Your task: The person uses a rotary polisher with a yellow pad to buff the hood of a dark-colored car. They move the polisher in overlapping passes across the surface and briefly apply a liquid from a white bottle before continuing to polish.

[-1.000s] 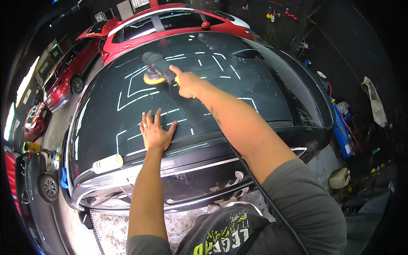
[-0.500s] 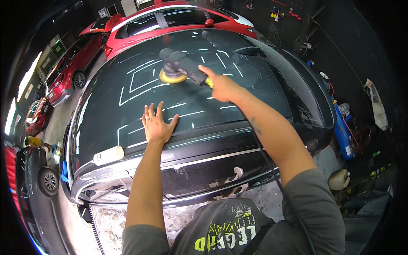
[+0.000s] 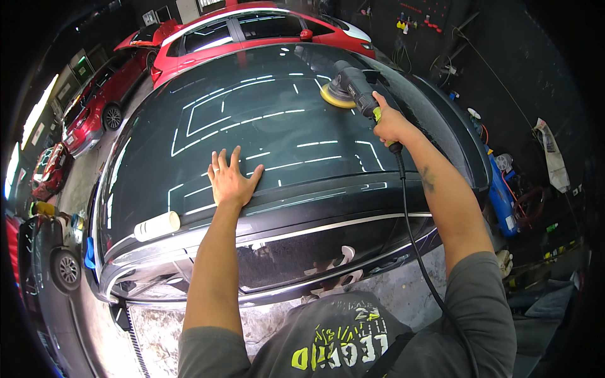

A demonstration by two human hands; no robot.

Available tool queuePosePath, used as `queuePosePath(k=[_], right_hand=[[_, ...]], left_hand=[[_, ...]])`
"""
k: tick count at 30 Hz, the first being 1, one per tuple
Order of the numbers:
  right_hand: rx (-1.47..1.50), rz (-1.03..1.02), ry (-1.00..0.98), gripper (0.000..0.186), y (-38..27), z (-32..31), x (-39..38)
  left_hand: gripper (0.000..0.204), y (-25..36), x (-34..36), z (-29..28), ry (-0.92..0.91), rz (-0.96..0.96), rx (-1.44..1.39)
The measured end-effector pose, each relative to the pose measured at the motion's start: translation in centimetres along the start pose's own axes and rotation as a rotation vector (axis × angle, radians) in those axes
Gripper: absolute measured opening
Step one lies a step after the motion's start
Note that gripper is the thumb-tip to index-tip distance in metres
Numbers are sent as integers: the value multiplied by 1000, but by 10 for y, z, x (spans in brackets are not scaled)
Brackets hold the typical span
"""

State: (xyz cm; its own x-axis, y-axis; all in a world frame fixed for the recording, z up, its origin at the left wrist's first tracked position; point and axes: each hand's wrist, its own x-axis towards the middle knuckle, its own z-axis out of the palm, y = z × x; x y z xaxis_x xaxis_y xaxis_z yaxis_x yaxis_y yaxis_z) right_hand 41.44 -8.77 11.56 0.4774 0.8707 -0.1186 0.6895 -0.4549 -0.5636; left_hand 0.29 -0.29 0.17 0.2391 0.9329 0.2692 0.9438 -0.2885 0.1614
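My right hand [image 3: 391, 123] grips a black power polisher [image 3: 353, 85] by its handle. Its yellow pad [image 3: 337, 99] lies on the glossy dark green car roof [image 3: 265, 151] at the upper right, and a black cord [image 3: 409, 233] runs down from the handle along my forearm. My left hand [image 3: 233, 179] rests palm down near the roof's near edge, fingers spread. A white cylindrical bottle [image 3: 156, 225] lies on its side at the roof edge to the left of that hand.
Red cars [image 3: 230, 44] stand beyond the roof and at the left [image 3: 94, 116], with a dark vehicle [image 3: 47, 277] lower left. At the right are a blue tank [image 3: 501, 195], hoses and a hanging pale cloth [image 3: 553, 157]. A dark fin [image 3: 372, 77] sits on the roof.
The polisher and my right hand have swept rightward across the roof, from its middle toward the rear window. My left hand has stayed in about the same spot, still spread.
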Motion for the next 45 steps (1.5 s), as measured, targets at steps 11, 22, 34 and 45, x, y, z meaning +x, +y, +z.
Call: queuePosePath(k=[11, 22, 34, 45], right_hand=[[-141, -278, -47, 112, -59, 47, 0], [-191, -364, -84, 115, -145, 119, 2], [-114, -330, -69, 111, -103, 87, 22], [21, -8, -23, 110, -13, -3, 48]], left_hand=[[91, -1, -1, 0, -13, -18, -9], [93, -4, 1, 2, -10, -22, -36], [90, -5, -1, 5, 17, -14, -41], [91, -2, 3, -1, -8, -19, -14]])
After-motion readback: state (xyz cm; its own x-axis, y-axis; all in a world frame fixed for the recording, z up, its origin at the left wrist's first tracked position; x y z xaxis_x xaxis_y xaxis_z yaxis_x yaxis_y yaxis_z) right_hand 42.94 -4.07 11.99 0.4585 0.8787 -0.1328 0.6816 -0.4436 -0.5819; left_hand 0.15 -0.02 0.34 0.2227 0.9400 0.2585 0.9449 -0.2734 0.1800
